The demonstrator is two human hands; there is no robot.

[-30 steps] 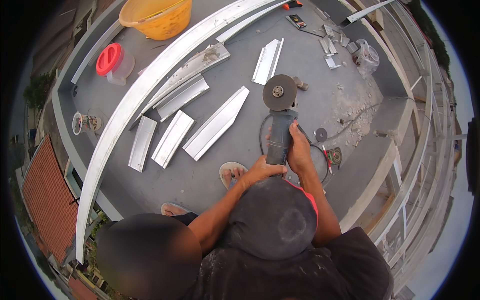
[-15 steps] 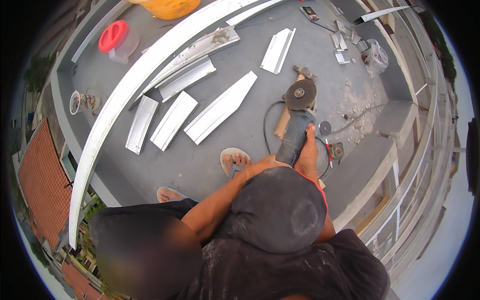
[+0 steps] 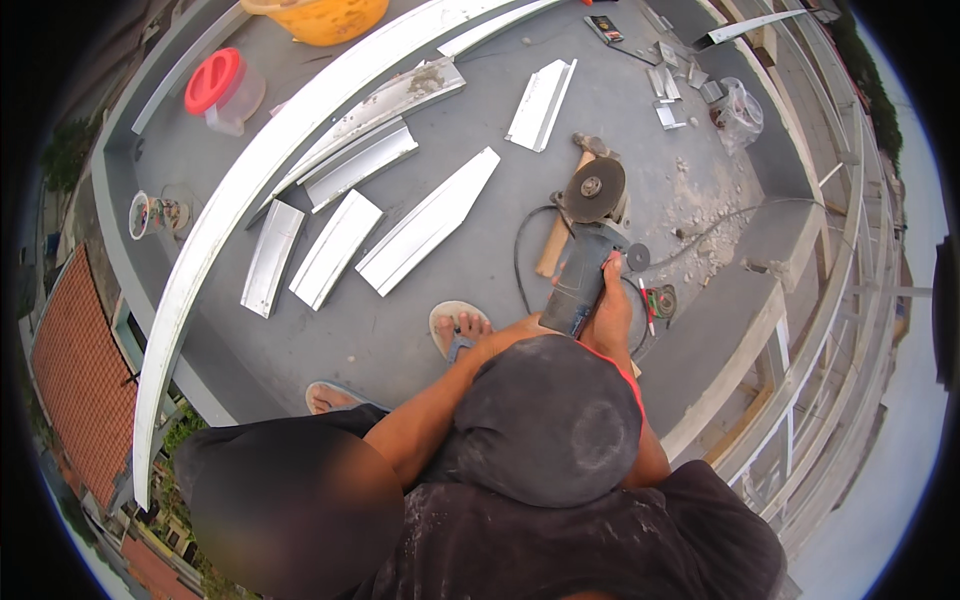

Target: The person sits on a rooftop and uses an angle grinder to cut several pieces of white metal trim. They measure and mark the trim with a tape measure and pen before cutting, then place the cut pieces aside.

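Note:
My right hand (image 3: pixel 610 310) grips a dark angle grinder (image 3: pixel 580 285) with a worn cutting disc (image 3: pixel 610 180) facing up. My left hand (image 3: pixel 525 335) is at the grinder's rear end, its fingers mostly hidden behind the tool and dark cloth. Just left of the grinder, partly under it, a hammer lies on the floor, its wooden handle (image 3: pixel 550 255) showing. A spare disc (image 3: pixel 637 256), a black cable, a tape measure (image 3: pixel 661 301) and a red-and-white marker (image 3: pixel 650 317) lie to its right.
Cut silver metal channels (image 3: pixel 425 220) and a long white strip (image 3: pixel 200 270) cover the left side. An orange tub (image 3: pixel 320 20), red-lidded container (image 3: pixel 220 95) and cup (image 3: pixel 145 215) sit beyond. Rubble, offcuts and a plastic bag (image 3: pixel 738 115) lie right, along a low parapet (image 3: pixel 720 340).
The grinder, held in both hands, has shifted right and tilted so its body slants, showing more of the hammer beside it. My left hand is more hidden than a second ago.

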